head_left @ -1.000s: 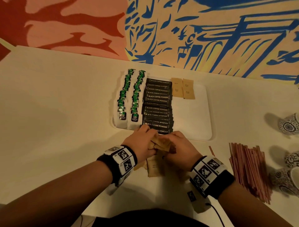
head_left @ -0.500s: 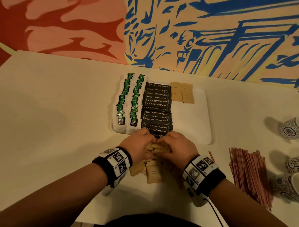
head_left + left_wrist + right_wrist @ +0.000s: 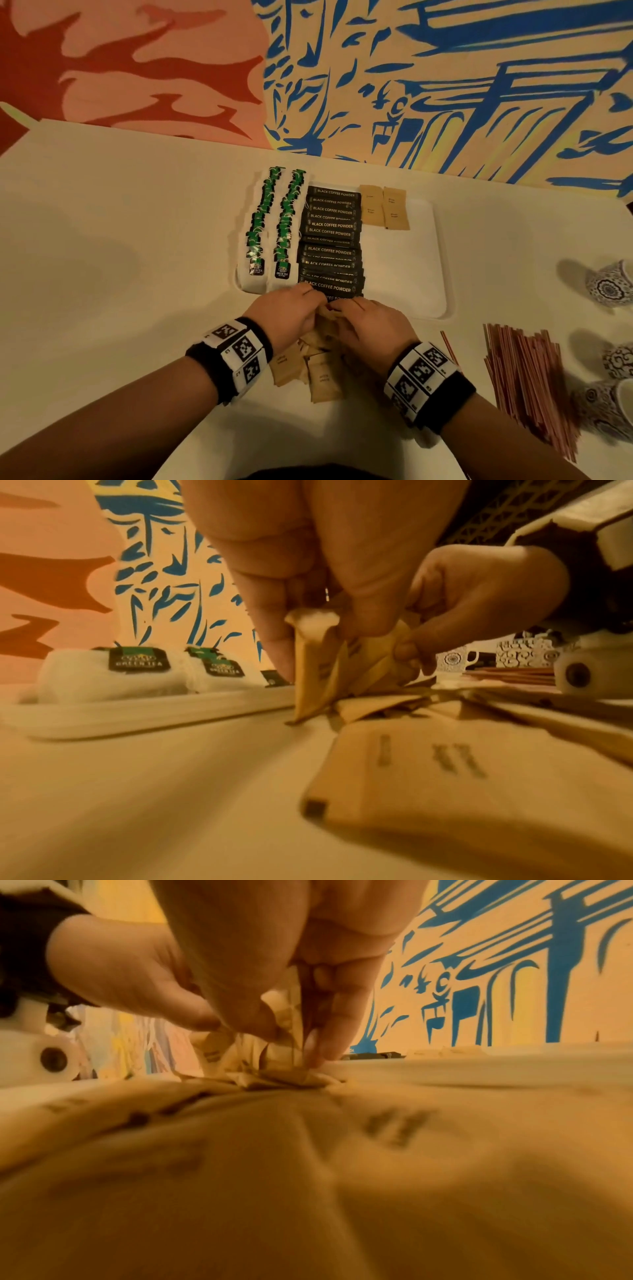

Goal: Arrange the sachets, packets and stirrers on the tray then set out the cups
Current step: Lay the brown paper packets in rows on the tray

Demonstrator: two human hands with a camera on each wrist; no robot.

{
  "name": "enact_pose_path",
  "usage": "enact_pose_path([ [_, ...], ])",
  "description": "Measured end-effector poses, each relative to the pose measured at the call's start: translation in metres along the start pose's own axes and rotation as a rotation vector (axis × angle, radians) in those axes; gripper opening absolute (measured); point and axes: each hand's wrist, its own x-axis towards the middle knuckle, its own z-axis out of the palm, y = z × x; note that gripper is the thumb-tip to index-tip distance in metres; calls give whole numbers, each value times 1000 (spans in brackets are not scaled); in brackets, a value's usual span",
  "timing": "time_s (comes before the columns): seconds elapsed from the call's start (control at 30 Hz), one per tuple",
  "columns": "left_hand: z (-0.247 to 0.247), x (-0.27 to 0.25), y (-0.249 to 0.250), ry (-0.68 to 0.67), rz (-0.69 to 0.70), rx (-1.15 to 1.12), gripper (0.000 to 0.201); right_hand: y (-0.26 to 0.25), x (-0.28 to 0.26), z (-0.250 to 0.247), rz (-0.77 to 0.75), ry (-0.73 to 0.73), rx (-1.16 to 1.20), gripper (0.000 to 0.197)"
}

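Brown sugar sachets (image 3: 322, 370) heaped at counter's near edge, just before tray (image 3: 404, 274); left hand (image 3: 287, 315) and right hand (image 3: 373, 329) both pinching sachets, equally near.

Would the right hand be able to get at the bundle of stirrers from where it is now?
Probably yes: the stirrers lie on open table just right of the right hand, nothing between, though it must first release the brown sachets.

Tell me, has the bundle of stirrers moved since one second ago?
No. The stirrers lie at the same spot beside the near right corner of the tray; only the camera view has shifted.
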Motion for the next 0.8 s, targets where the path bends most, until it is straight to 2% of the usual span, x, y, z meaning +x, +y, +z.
enact_pose_path([
  [0.1, -1, -3, -3, 21, -24, -123, 31, 0, -4, -2, 7, 28, 61, 39],
  [0.33, 10, -5, -10, -50, -95, -223, 29, 3, 8, 10, 22, -9, 92, 33],
  [0.4, 8, -4, -12, 13, -124, -335, 26, 7, 8, 9, 32, 20, 204, 27],
  [0.5, 3, -1, -16, 128, -230, -622, 22, 13, 6, 0, 119, 97, 567, 17],
  [0.6, -2, 4, -15, 89, -324, -800, 22, 16, 10, -6, 178, 59, 744, 14],
  [0.7, -4, 9, -16, 43, -383, -831, 19, 20, 13, -8, 198, 43, 791, 10],
  [0.8, -5, 10, -17, 12, -435, -998, 16, 30, 12, -8, 257, 40, 844, 11],
])
